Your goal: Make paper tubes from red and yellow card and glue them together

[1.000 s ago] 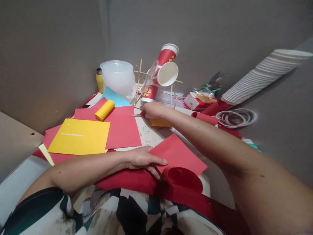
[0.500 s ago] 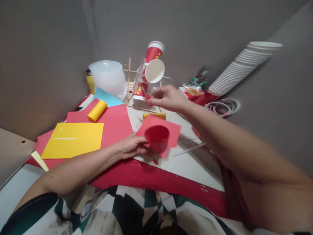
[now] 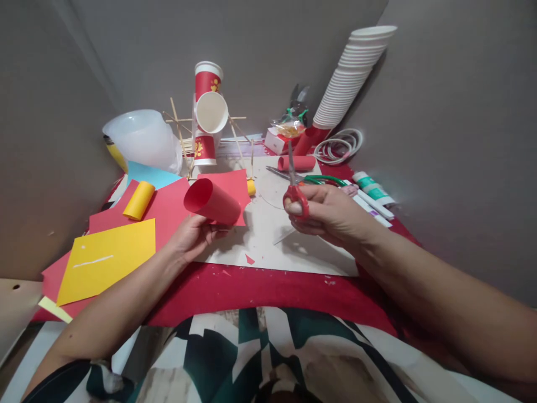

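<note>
My left hand (image 3: 193,238) is closed on a red sheet of paper (image 3: 216,200) curled into a roll, lifted a little above the table. My right hand (image 3: 331,215) grips small red-handled scissors (image 3: 294,187), blades pointing up and away, over the pale work board (image 3: 268,246). The two hands are roughly level, with a gap of bare board between them.
Yellow sheet (image 3: 107,258), yellow roll (image 3: 139,200) and red sheets lie at left. At the back stand a stick frame with red paper cups (image 3: 206,120), a clear tub (image 3: 140,137), a leaning stack of white cups (image 3: 350,70), a red roll (image 3: 297,163), green scissors (image 3: 319,179), glue tubes (image 3: 372,190).
My right hand picked up the red scissors from the back and drew them toward me. My left hand lifted the red paper off the table into a roll. The view swung right.
</note>
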